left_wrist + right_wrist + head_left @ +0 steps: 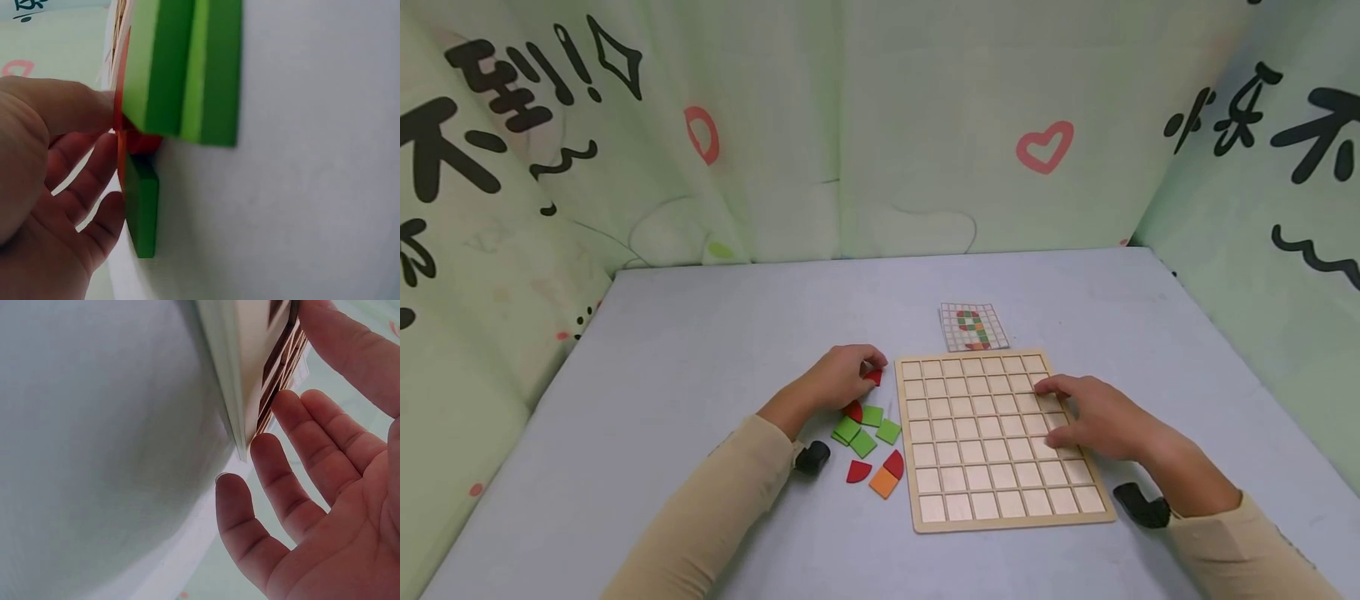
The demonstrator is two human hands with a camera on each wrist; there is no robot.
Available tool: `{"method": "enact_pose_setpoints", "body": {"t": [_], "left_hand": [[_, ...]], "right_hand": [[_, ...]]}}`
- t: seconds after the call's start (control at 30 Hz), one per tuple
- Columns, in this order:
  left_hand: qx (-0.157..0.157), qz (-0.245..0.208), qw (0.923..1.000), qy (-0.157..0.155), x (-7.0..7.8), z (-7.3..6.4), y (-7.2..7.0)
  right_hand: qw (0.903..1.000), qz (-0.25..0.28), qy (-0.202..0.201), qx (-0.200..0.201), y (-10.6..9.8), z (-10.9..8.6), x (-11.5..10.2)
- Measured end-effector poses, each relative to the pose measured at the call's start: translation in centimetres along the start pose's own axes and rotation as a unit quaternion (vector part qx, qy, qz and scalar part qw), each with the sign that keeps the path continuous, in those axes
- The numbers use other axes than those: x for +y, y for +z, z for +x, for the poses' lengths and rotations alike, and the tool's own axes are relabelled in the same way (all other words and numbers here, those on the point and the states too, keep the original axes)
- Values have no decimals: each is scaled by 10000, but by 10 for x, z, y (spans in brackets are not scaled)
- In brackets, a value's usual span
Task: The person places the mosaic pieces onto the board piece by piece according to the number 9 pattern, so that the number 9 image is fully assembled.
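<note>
Beige sleeves [700,508] lie across the near left and near right, and the left hand [837,377], just left of the gridded wooden board [991,451], pinches a red piece [874,378] between thumb and fingers. At the board's right side rests the right hand [1101,414], its thumb and fingers spread wide. Green squares [863,443], red quarter-circles [859,472] and an orange square [884,483] lie on the pale table [737,325] left of the board, while a patterned card [955,337] lies just beyond the board's far edge.
</note>
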State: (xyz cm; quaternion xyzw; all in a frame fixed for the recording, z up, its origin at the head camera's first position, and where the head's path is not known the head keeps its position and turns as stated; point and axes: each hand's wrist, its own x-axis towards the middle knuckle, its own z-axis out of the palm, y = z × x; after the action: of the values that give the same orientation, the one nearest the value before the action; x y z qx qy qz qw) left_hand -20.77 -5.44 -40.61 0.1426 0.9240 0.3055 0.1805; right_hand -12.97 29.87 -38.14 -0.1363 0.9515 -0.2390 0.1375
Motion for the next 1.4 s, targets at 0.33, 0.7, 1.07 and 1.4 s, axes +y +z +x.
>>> {"method": "enact_pose_setpoints", "body": {"t": [0.33, 0.7, 1.07, 1.4], "left_hand": [[-20, -54, 10000, 6, -1, 0, 0], [98, 123, 9998, 86, 3, -1, 1], [311, 569, 9979, 74, 3, -3, 1], [-308, -77, 9995, 80, -8, -2, -5]], "right_hand": [[10000, -8, 88, -31, 0, 1, -2], [9999, -31, 104, -79, -1, 1, 0], [10000, -22, 45, -62, 0, 1, 1], [10000, -25, 73, -59, -1, 2, 0]]}}
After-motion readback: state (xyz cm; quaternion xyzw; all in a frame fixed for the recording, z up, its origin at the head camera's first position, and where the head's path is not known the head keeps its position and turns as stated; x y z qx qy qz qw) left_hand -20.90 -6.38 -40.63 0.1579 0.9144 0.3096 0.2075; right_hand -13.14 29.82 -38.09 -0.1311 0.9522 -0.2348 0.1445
